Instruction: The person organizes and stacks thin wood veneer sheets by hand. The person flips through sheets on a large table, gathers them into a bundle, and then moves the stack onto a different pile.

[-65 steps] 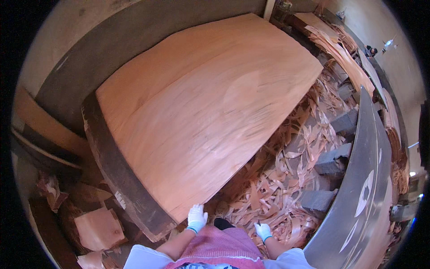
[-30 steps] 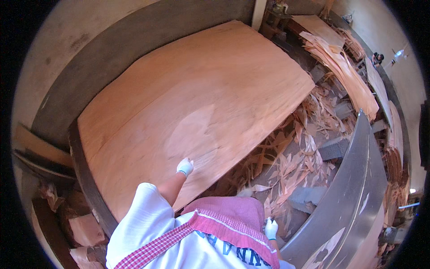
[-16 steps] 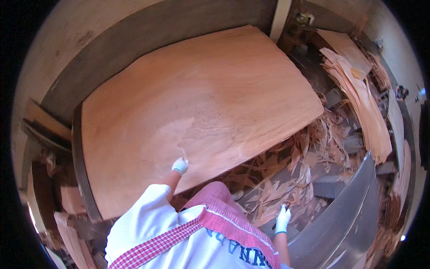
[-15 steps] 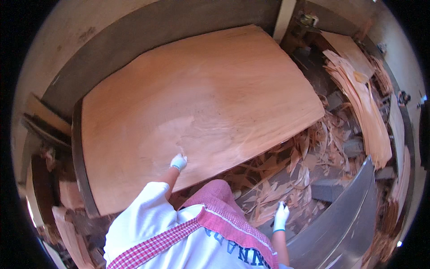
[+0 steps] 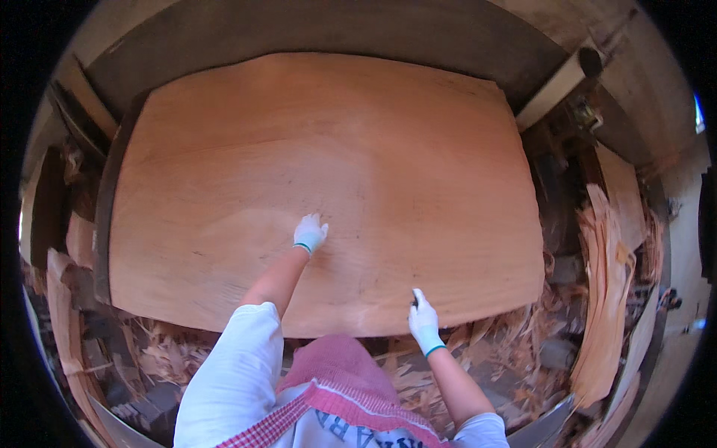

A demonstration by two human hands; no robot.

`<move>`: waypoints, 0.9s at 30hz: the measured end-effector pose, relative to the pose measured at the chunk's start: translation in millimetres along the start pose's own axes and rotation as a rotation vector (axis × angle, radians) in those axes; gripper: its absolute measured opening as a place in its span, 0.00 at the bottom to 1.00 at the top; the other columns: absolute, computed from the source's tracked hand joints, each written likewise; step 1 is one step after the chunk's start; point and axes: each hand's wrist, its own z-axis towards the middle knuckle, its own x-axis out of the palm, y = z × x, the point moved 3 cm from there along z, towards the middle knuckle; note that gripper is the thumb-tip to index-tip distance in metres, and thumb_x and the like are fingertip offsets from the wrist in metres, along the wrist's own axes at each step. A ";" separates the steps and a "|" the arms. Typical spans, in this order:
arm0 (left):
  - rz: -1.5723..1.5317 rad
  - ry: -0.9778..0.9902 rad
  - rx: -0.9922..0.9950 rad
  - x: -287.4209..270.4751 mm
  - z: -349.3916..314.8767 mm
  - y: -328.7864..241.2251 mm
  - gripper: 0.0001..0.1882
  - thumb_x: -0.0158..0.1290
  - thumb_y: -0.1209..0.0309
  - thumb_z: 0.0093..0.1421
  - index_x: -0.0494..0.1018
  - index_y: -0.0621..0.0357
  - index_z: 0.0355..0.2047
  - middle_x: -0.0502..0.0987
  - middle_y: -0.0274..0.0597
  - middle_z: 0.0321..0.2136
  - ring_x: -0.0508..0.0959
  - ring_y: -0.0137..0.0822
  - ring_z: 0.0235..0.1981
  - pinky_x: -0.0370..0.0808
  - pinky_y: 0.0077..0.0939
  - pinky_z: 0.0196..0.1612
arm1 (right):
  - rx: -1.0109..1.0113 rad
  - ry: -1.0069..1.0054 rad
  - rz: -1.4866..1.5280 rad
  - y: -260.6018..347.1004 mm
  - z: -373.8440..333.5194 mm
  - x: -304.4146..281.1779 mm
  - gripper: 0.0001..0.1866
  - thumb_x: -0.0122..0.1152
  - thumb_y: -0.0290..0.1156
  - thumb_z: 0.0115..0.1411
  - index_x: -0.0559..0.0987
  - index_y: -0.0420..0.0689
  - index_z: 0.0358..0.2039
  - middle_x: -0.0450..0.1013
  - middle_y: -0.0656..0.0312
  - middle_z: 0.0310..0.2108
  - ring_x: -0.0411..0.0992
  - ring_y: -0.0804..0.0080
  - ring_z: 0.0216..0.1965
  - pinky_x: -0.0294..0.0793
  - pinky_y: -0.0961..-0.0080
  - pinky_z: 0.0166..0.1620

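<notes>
A large tan wood veneer sheet (image 5: 418, 194) lies spread in front of me, with a faint grain and a few dark marks. My left hand (image 5: 310, 232), in a white glove with a green cuff, reaches over its middle with fingers apart, on or just above the surface. Near the front edge of the sheet is my right hand (image 5: 423, 321), gloved the same way. Its fingers are closed around a small dark object (image 5: 415, 302) that shows only in part, so its kind is unclear.
Torn veneer scraps (image 5: 515, 351) litter the floor along the sheet's front edge. A bundle of long veneer strips (image 5: 601, 299) stands at the right. A pale post (image 5: 553, 91) rises at the far right corner, and a dark board (image 5: 119, 201) borders the left edge.
My view has turned to face the sheet squarely. My left hand has reached farther over it, fingers now spread. My right hand has come up from above the scraps to the sheet's front edge.
</notes>
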 end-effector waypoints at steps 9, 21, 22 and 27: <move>0.278 0.037 -0.039 25.2 121.6 -38.3 0.41 0.55 0.47 0.51 0.55 0.43 0.63 0.46 0.48 0.66 0.47 0.49 0.67 0.52 0.58 0.61 | -0.532 -0.044 -0.438 109.7 339.6 22.7 0.28 0.50 0.25 0.56 0.62 0.51 0.58 0.58 0.47 0.57 0.59 0.47 0.56 0.70 0.55 0.49; 0.305 0.138 -0.115 77.2 197.8 -22.7 0.46 0.58 0.45 0.48 0.51 0.39 0.64 0.43 0.48 0.67 0.45 0.54 0.67 0.49 0.66 0.59 | -0.602 0.049 -0.604 128.3 646.5 150.4 0.24 0.40 0.30 0.62 0.63 0.61 0.59 0.54 0.55 0.64 0.53 0.53 0.64 0.60 0.40 0.54; 0.317 0.126 -0.084 74.8 200.3 -28.0 0.46 0.58 0.46 0.48 0.51 0.39 0.64 0.44 0.49 0.67 0.46 0.54 0.66 0.50 0.67 0.59 | -0.645 0.193 -0.500 110.6 674.9 134.3 0.25 0.40 0.30 0.61 0.62 0.60 0.60 0.54 0.56 0.64 0.54 0.53 0.63 0.60 0.40 0.54; 0.276 0.183 -0.185 76.6 194.4 -12.4 0.47 0.59 0.46 0.47 0.50 0.40 0.64 0.43 0.49 0.67 0.47 0.55 0.66 0.52 0.67 0.57 | -0.489 -0.035 -0.612 197.7 675.6 99.2 0.27 0.43 0.27 0.60 0.61 0.59 0.60 0.54 0.59 0.64 0.55 0.54 0.62 0.59 0.39 0.55</move>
